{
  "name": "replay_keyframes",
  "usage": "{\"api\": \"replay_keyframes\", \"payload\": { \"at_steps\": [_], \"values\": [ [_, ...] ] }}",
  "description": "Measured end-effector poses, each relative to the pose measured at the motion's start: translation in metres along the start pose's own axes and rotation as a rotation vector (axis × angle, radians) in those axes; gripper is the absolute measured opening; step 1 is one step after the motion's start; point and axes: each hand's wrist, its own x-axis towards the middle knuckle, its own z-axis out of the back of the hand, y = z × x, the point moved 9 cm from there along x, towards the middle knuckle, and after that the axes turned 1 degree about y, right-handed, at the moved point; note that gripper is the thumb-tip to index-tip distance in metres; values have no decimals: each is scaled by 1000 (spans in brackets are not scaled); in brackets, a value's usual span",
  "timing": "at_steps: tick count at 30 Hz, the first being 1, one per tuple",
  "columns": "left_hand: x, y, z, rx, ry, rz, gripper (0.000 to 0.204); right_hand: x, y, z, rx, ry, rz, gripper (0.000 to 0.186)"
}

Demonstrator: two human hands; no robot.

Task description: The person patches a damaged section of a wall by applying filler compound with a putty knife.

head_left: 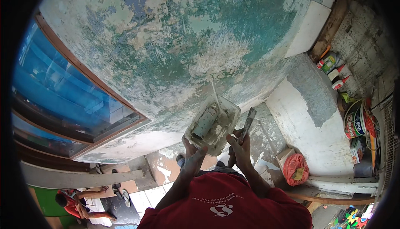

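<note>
My left hand (194,159) is closed on the near left corner of a pale rectangular plastic tub (215,149). Whitish putty (221,129) coats the inside of the tub, and a grey, smeared flat or rounded piece (206,122) lies in it. A thin pale stick (216,94) pokes out over the far rim. My right hand (242,149) is closed round a smeared putty knife (249,119), its blade end pointing up and away. The thumb of that hand is at the tub's right edge. Beyond the tub rises a wall (183,45) with patchy, peeling green paint.
A blue-paned window (79,87) with a brown frame is at left. Glue bottles (336,76) and a paint bucket (355,120) stand at right, above a red plastic bag (296,169). Lower left, another person (71,202) sits near sandals (126,197).
</note>
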Motion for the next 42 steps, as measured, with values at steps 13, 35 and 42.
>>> {"api": "replay_keyframes", "payload": {
  "at_steps": [13,35,42],
  "values": [
    [40,-23,56,152,-184,29,29,-10,3,23,5,17,-43,33],
    [114,-66,3,556,12,-92,26,-21,2,5,-206,-7,96,38],
    [107,-64,22,628,105,-41,67,-17,-8,1,-92,46,17,37]
  ]
}}
